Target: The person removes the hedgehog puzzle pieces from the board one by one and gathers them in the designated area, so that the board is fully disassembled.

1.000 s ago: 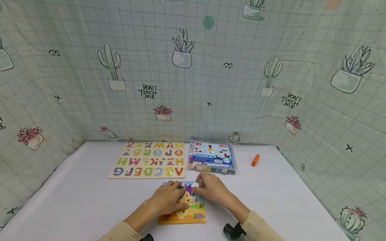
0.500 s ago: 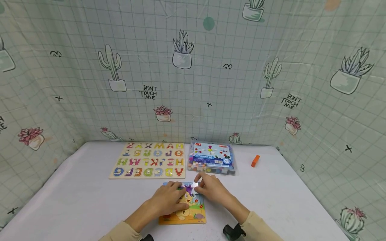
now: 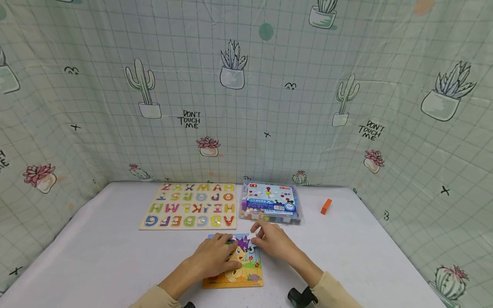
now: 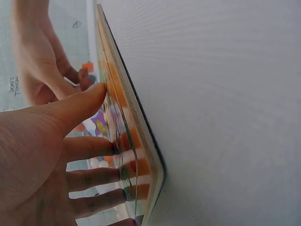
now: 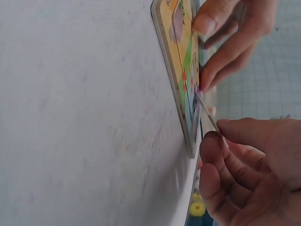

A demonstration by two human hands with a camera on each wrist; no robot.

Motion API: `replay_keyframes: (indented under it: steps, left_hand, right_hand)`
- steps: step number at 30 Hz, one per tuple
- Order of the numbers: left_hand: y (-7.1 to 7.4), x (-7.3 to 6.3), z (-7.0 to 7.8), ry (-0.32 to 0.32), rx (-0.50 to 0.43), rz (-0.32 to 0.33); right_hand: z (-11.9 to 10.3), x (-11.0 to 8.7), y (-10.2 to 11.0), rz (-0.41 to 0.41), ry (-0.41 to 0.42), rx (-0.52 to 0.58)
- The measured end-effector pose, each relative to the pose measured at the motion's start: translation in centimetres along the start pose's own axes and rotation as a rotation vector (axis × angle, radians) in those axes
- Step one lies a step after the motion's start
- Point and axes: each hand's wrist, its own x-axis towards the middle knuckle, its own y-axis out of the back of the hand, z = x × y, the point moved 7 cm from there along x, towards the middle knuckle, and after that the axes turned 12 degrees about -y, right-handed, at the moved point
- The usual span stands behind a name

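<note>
jigsaw board, printed with a purple-haired cartoon animal, is lying flat on the white tabletop, right beneath the fingers of the left hand. those fingers are stretching out nearly straight and slightly spread over the board's left part, tips meeting the printed surface, thumb pointing inward across the animal's body; they are gripping nothing. at the board's far right corner the right hand is pinching a thin puzzle piece between thumb and index finger, its other fingers curling in beside them. the piece is slanting from that pinch toward the board and the left fingertips — whether its free edge is touching the board i cannot tell.

beyond the left fingertips, a wooden alphabet board with colourful letters is lying flat. just past the right fingertips, a clear ball-and-stick model kit case is showing its blue-and-white label; farther out, to the right of those fingers, a small orange block is resting. behind the right fingers, a black wrist mount is jutting out near a beige sleeve. well beyond all the fingers, a cactus-print cloth backdrop is hanging.
</note>
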Motion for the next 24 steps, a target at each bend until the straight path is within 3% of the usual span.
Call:
replay_keyframes:
  steps: [15,24]
  left_hand:
    - [0.0,-0.1,0.0,-0.013,0.002,0.032]
    - [-0.2,-0.1,-0.1,-0.012,0.005,0.033]
  right_hand:
    - [4.3,-0.3,2.3,0.065,-0.089,0.004]
    - [5.6,-0.5,2.9,0.093,-0.134,-0.026]
